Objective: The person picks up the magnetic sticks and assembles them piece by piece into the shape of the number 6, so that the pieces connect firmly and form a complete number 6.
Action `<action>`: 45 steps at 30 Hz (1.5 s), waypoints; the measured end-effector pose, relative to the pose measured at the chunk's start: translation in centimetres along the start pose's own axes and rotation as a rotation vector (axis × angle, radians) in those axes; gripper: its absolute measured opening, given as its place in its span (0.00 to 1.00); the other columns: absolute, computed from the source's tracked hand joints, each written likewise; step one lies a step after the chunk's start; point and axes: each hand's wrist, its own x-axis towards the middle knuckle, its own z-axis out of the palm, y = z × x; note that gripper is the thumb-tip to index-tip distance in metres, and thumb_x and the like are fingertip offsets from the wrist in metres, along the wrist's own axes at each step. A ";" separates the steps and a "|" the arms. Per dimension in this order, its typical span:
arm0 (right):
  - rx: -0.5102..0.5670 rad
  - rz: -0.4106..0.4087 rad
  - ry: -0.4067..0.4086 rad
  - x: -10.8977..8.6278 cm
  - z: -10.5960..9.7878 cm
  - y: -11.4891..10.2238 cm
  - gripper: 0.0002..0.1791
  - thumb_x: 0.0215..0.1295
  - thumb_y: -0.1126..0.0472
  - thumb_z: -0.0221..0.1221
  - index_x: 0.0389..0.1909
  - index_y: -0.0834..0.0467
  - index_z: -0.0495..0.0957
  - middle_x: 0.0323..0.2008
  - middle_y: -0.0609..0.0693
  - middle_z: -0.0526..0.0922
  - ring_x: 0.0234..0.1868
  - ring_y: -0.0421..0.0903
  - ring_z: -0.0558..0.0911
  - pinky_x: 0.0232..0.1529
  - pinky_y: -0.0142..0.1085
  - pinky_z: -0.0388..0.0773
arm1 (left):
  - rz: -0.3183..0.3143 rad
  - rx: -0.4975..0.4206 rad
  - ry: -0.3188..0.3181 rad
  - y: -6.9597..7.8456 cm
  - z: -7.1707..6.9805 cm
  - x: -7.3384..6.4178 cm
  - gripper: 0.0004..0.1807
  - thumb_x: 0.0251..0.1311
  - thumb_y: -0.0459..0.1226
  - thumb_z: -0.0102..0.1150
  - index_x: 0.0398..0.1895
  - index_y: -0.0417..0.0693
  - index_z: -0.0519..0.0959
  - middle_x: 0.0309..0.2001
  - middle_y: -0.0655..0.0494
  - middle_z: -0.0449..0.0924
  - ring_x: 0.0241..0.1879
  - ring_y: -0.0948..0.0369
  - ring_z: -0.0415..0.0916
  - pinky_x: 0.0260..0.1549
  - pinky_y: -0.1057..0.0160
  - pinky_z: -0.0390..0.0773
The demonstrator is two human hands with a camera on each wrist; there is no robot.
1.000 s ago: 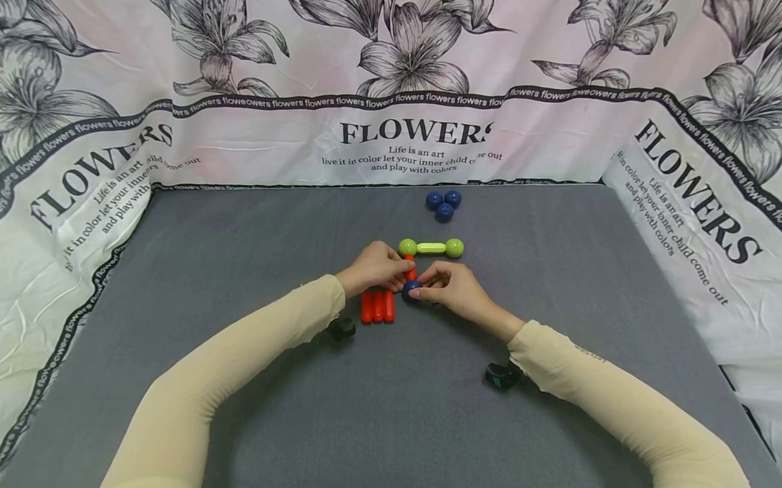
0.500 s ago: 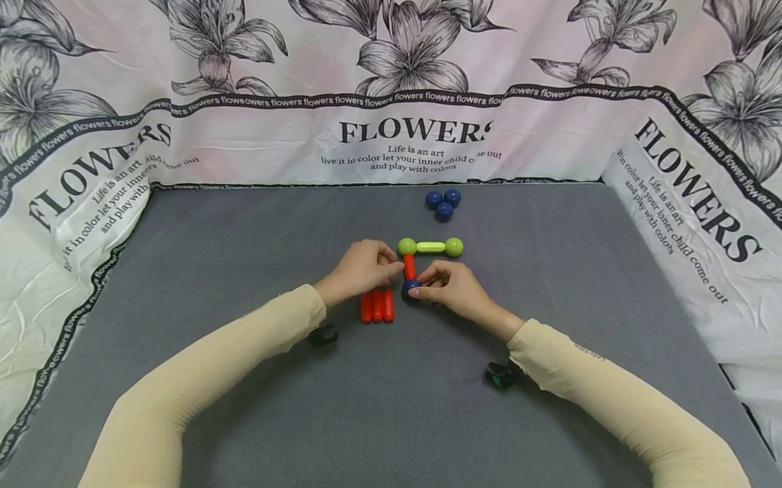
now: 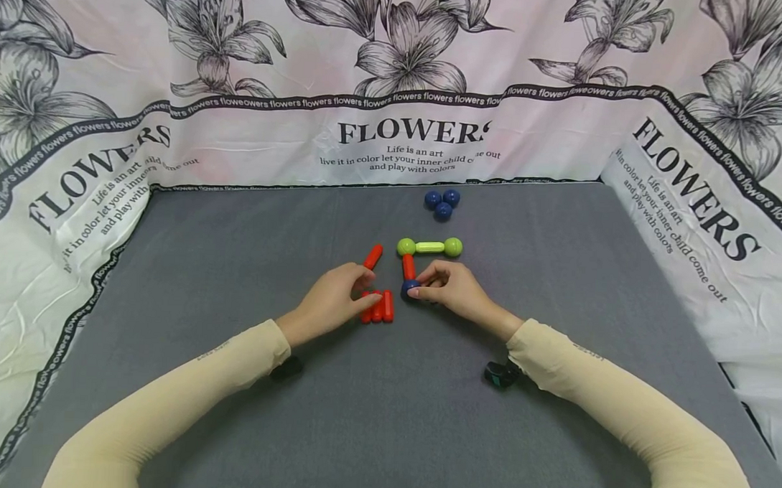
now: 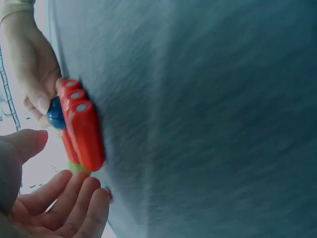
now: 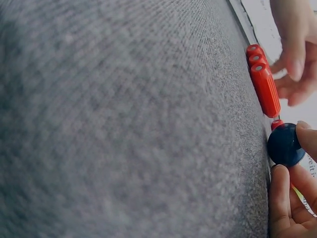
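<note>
Nearest you, at the centre of the frame, three ridged red rods with pale end discs (image 3: 378,313) lie side by side; your left hand (image 3: 329,297), fingers apart and holding nothing, could scatter them if the thumb dips. Your right hand (image 3: 455,292) pinches a glossy dark-blue ball (image 3: 407,288) against a red connecting rod (image 3: 409,267); a sideways twist could break that joint or swing the lime-green ball (image 3: 407,247) beyond. Half a second ago your left hand was beside that connecting rod; now it is lower and further left, and a loose red rod (image 3: 374,255) shows past its fingers. Your right hand's pinch looks unchanged, as do three dark-blue balls (image 3: 442,211) at upper centre.
</note>
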 end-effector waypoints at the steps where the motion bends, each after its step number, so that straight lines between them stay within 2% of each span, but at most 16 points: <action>1: -0.001 -0.001 0.001 0.0 0.0 0.0 0.17 0.58 0.61 0.70 0.43 0.68 0.81 0.33 0.62 0.85 0.26 0.36 0.78 0.30 0.29 0.77 | 0.000 0.000 0.002 -0.1 0.1 -0.4 0.23 0.62 0.48 0.66 0.55 0.45 0.79 0.48 0.53 0.81 0.47 0.58 0.80 0.50 0.57 0.81; 6: -0.008 -0.001 0.005 0.0 0.1 0.0 0.17 0.58 0.61 0.70 0.43 0.68 0.81 0.32 0.61 0.85 0.26 0.36 0.78 0.30 0.28 0.77 | -0.014 0.008 -0.003 -0.8 0.5 -1.7 0.29 0.59 0.51 0.68 0.59 0.45 0.78 0.48 0.52 0.79 0.48 0.58 0.77 0.51 0.56 0.79; 11: -0.007 0.002 0.008 -0.1 0.1 0.0 0.17 0.58 0.61 0.70 0.43 0.68 0.81 0.32 0.61 0.85 0.26 0.36 0.78 0.29 0.28 0.78 | -0.009 0.038 -0.023 -1.2 0.7 -2.3 0.32 0.56 0.52 0.70 0.60 0.47 0.77 0.51 0.51 0.78 0.49 0.56 0.73 0.51 0.57 0.77; 20: 0.001 0.003 -0.003 -0.1 0.1 0.0 0.17 0.58 0.61 0.70 0.43 0.68 0.81 0.32 0.62 0.85 0.27 0.38 0.78 0.30 0.30 0.78 | 0.003 0.070 -0.023 -1.7 1.3 -2.5 0.32 0.55 0.50 0.71 0.61 0.48 0.75 0.52 0.52 0.77 0.48 0.56 0.70 0.48 0.58 0.76; 31: 0.009 0.000 -0.006 -0.1 0.0 0.1 0.16 0.58 0.61 0.70 0.43 0.67 0.81 0.32 0.62 0.84 0.27 0.38 0.78 0.30 0.30 0.78 | 0.016 0.061 -0.003 -1.7 1.3 -2.5 0.31 0.54 0.49 0.73 0.60 0.47 0.76 0.51 0.52 0.77 0.47 0.56 0.70 0.48 0.58 0.75; 34: 0.010 -0.003 -0.005 0.0 0.0 0.1 0.16 0.58 0.61 0.70 0.43 0.68 0.81 0.32 0.62 0.84 0.26 0.38 0.78 0.29 0.30 0.78 | 0.019 0.032 0.011 -1.7 1.3 -2.5 0.31 0.54 0.47 0.73 0.59 0.46 0.76 0.50 0.52 0.78 0.46 0.57 0.72 0.48 0.59 0.75; 38: 0.011 -0.006 -0.003 0.0 0.1 0.2 0.16 0.58 0.61 0.70 0.42 0.68 0.81 0.32 0.61 0.84 0.26 0.37 0.78 0.29 0.29 0.78 | 0.017 -0.066 0.035 -1.8 1.3 -2.4 0.30 0.54 0.43 0.73 0.59 0.45 0.73 0.48 0.51 0.81 0.44 0.58 0.77 0.47 0.59 0.79; 45: 0.015 -0.002 -0.002 0.0 0.1 0.1 0.16 0.58 0.62 0.71 0.42 0.68 0.81 0.31 0.60 0.84 0.25 0.36 0.77 0.28 0.28 0.77 | -0.035 -0.229 0.038 -2.0 1.0 -2.2 0.30 0.52 0.34 0.73 0.58 0.49 0.70 0.43 0.49 0.85 0.39 0.59 0.82 0.37 0.64 0.82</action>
